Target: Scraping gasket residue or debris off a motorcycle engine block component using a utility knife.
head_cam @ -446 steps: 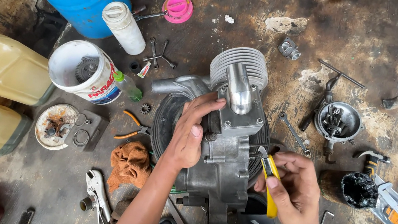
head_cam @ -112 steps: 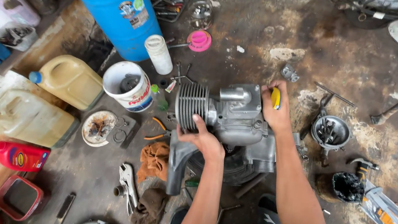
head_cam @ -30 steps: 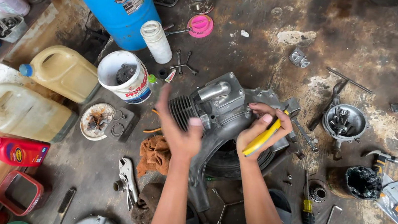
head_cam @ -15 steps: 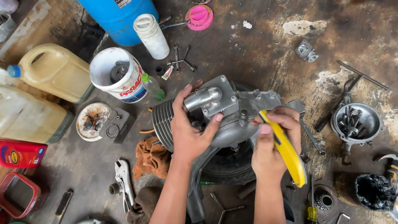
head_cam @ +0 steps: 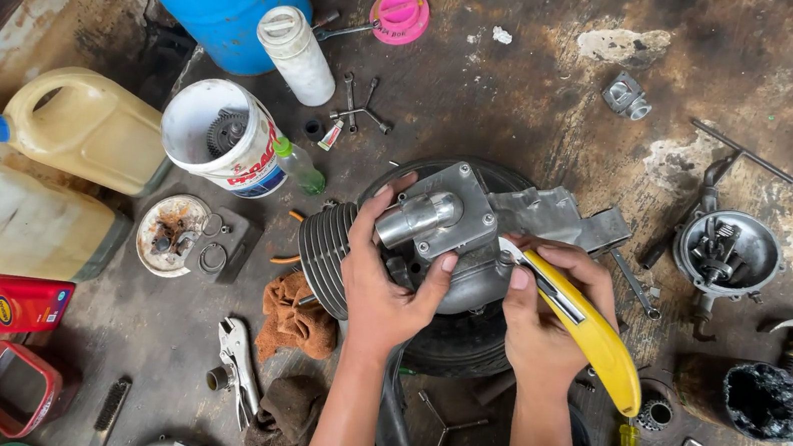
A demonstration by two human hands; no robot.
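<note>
Left hand (head_cam: 389, 288) now gripping the grey engine block (head_cam: 454, 245) at centre, fingers wrapped over its casing. Right hand (head_cam: 541, 316), at three o'clock, clenching the yellow-handled utility knife (head_cam: 585, 327), blade touching the casing, no longer lifted away.

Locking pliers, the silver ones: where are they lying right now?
In the head view, the silver locking pliers lie on the floor, lower left of the left hand, beside the orange rag.

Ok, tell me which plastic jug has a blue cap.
The upper yellowish jug, beside the white bucket; its blue cap points left. The paler jug below shows none.
</note>
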